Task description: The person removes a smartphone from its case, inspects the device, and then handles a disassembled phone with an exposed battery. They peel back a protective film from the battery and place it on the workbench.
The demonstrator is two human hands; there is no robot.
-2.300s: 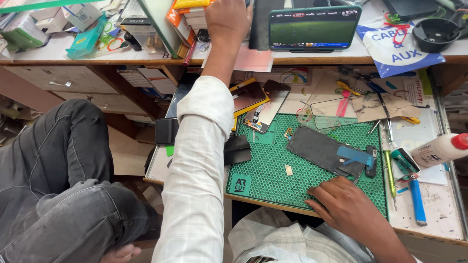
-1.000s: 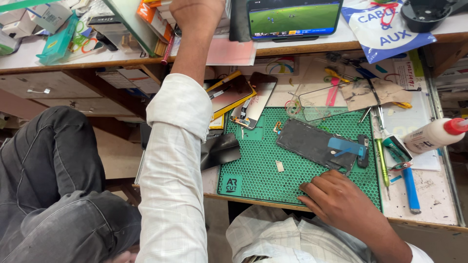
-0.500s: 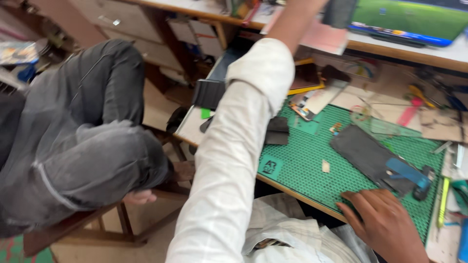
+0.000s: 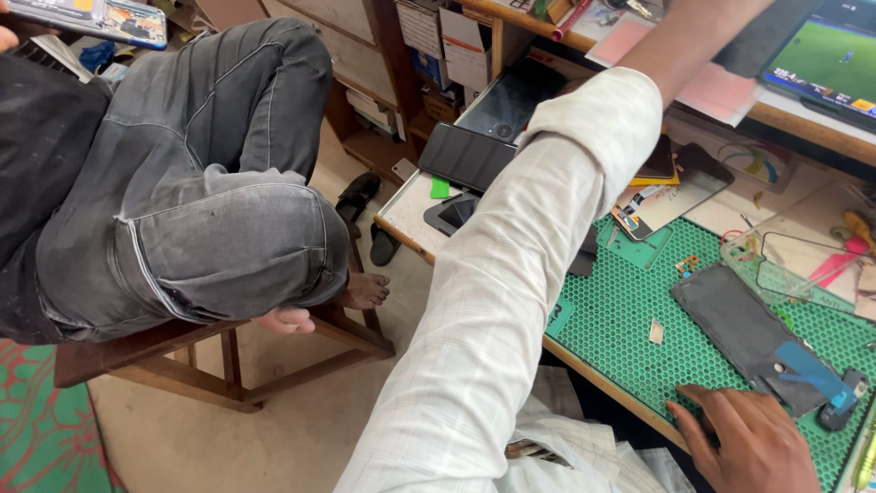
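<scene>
My left arm in a white checked sleeve (image 4: 511, 301) stretches up across the bench toward the shelf. Its bare forearm (image 4: 693, 36) leaves the top edge, so my left hand is out of sight. My right hand (image 4: 748, 443) rests flat on the green cutting mat (image 4: 630, 319) at the bottom right, fingers apart and holding nothing. Its fingertips lie just below a dark phone screen panel (image 4: 744, 333) with a blue tab (image 4: 808, 370) at its lower end.
Several dark phones (image 4: 465, 155) lie at the bench's left edge. A tablet (image 4: 821, 64) stands on the shelf and a clear glass panel (image 4: 803, 265) lies right of the mat. Another person in grey jeans (image 4: 201, 201) sits on a wooden stool (image 4: 219, 365) at the left.
The view has swung left and down, bringing the seated person and the floor in. My left hand has gone out of the top of the frame. My right hand stays on the mat.
</scene>
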